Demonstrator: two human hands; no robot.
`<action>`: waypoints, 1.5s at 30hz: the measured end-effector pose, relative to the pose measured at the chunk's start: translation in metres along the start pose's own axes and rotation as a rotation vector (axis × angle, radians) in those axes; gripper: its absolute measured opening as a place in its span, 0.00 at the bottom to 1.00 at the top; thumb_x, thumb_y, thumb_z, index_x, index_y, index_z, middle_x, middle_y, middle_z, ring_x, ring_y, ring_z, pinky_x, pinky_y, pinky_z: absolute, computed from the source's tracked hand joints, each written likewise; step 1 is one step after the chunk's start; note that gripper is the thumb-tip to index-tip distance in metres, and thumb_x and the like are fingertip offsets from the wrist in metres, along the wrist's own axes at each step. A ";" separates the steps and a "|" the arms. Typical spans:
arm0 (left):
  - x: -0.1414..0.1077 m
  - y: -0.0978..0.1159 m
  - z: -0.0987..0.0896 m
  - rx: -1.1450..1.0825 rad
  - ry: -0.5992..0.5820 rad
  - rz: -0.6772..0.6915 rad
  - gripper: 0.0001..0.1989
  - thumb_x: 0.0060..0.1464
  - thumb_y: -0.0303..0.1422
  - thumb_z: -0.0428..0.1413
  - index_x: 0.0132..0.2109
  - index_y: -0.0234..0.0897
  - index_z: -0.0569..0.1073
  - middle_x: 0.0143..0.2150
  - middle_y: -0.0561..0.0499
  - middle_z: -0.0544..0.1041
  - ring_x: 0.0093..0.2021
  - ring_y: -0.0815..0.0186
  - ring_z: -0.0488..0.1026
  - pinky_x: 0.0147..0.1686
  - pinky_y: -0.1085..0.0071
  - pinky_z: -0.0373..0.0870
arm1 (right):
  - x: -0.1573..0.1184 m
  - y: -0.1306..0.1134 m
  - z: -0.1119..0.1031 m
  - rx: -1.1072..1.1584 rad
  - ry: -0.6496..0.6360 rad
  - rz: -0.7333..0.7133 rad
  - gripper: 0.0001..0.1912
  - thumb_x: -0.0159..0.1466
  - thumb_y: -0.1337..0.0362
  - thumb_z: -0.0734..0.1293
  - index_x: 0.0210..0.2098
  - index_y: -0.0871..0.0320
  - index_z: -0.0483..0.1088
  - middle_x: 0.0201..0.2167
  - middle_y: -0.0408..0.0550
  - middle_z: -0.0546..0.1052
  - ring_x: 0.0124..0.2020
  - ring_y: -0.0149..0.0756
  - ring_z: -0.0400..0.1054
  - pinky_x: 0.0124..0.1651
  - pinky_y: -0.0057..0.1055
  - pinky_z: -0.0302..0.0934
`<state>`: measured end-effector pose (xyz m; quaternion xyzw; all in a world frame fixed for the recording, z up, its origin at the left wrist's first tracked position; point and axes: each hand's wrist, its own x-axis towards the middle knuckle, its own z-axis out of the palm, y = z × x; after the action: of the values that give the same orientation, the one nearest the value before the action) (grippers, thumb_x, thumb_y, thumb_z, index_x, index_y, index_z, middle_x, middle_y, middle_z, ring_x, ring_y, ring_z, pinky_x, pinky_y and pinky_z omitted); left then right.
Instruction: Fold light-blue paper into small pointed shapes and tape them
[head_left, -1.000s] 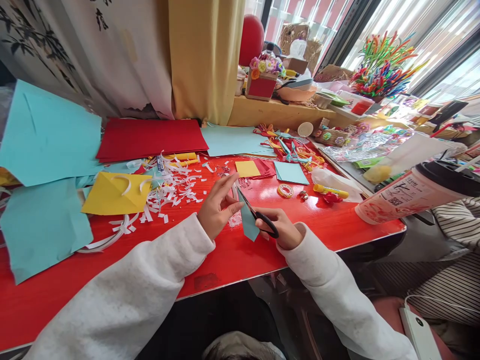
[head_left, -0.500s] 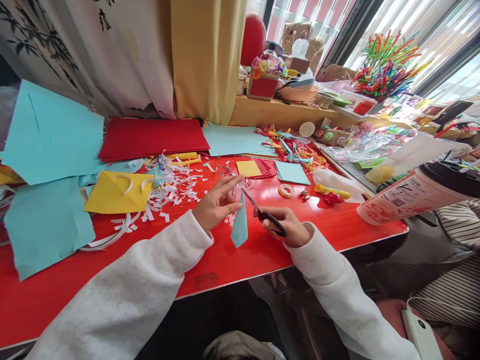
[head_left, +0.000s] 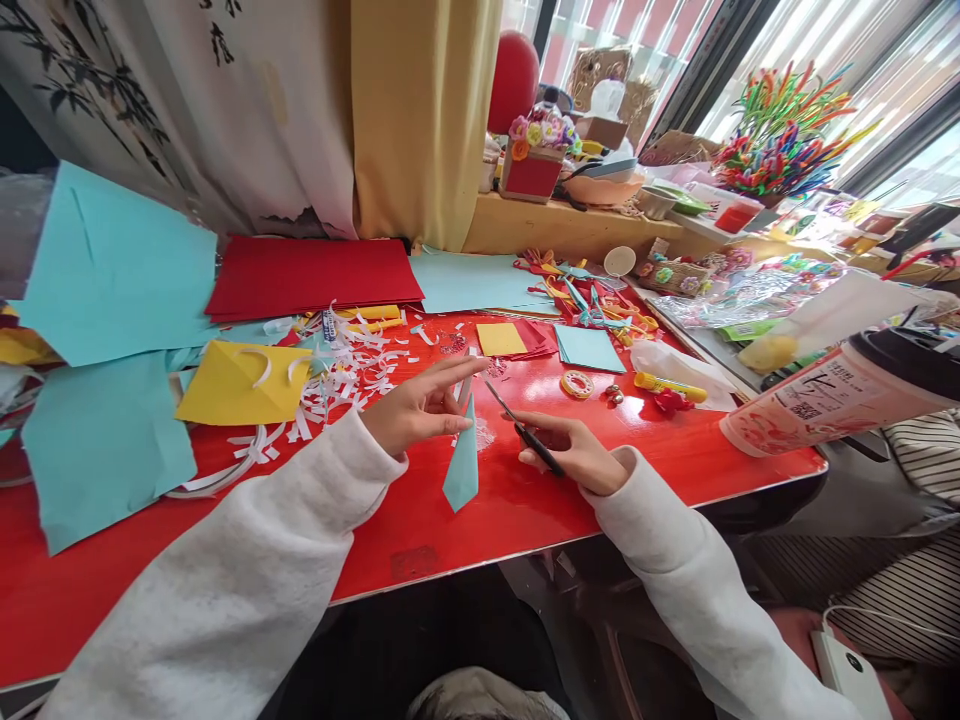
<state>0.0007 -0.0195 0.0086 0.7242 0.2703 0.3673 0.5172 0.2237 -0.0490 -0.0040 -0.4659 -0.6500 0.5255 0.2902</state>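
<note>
My left hand [head_left: 424,405] pinches the upper end of a folded light-blue paper piece [head_left: 463,465], which hangs with its wider, pointed end down over the red table [head_left: 525,520]. A narrow pale strip shows above the thumb, beside the outstretched index finger. In my right hand [head_left: 574,450] is a pair of black-handled scissors [head_left: 534,445], their blades aimed up and left toward the paper. The blades look closed and stand apart from it.
White paper scraps [head_left: 360,365] and a yellow sheet [head_left: 244,383] lie to the left. Red sheets [head_left: 315,275] are behind. Blue squares [head_left: 589,348], a tape roll [head_left: 577,384] and a glue stick [head_left: 670,386] lie right, near a tilted drink cup [head_left: 817,395].
My left hand has moved left and slightly down with the blue paper. The scissors have come away from the paper and their blades have closed.
</note>
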 end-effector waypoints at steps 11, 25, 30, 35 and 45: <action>0.002 0.009 0.000 -0.049 0.122 -0.013 0.30 0.40 0.29 0.57 0.53 0.50 0.61 0.57 0.50 0.54 0.26 0.77 0.63 0.29 0.72 0.67 | 0.007 0.007 0.007 -0.637 0.354 -0.275 0.49 0.43 0.56 0.68 0.59 0.56 0.41 0.46 0.53 0.56 0.48 0.43 0.53 0.52 0.41 0.50; -0.003 0.016 -0.021 -0.097 0.247 -0.123 0.33 0.39 0.26 0.56 0.55 0.44 0.58 0.48 0.47 0.65 0.26 0.76 0.62 0.28 0.73 0.65 | 0.012 -0.008 -0.052 -1.071 -0.025 -0.142 0.34 0.45 0.61 0.67 0.51 0.58 0.58 0.46 0.56 0.63 0.49 0.47 0.57 0.48 0.41 0.55; -0.003 0.017 -0.019 -0.140 0.170 -0.118 0.32 0.42 0.26 0.55 0.56 0.43 0.56 0.44 0.48 0.68 0.28 0.74 0.62 0.28 0.74 0.64 | 0.032 -0.048 -0.066 -0.873 -0.305 -0.195 0.32 0.48 0.54 0.65 0.52 0.51 0.58 0.49 0.50 0.63 0.49 0.42 0.59 0.48 0.39 0.56; -0.004 0.016 -0.017 -0.168 0.147 -0.097 0.31 0.43 0.26 0.55 0.55 0.43 0.57 0.41 0.49 0.69 0.29 0.73 0.63 0.29 0.74 0.62 | 0.086 -0.054 -0.014 -0.445 -0.106 -0.418 0.25 0.52 0.58 0.63 0.49 0.57 0.59 0.41 0.50 0.69 0.42 0.34 0.63 0.41 0.32 0.61; -0.004 0.016 -0.016 -0.089 0.115 -0.136 0.28 0.43 0.27 0.54 0.54 0.44 0.60 0.42 0.49 0.69 0.29 0.73 0.61 0.32 0.72 0.62 | 0.105 -0.036 0.004 -0.010 0.156 -0.439 0.12 0.54 0.61 0.62 0.34 0.63 0.64 0.22 0.44 0.70 0.23 0.27 0.65 0.30 0.28 0.62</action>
<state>-0.0140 -0.0192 0.0262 0.6581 0.3315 0.3839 0.5565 0.1679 0.0442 0.0173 -0.3540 -0.7140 0.4090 0.4446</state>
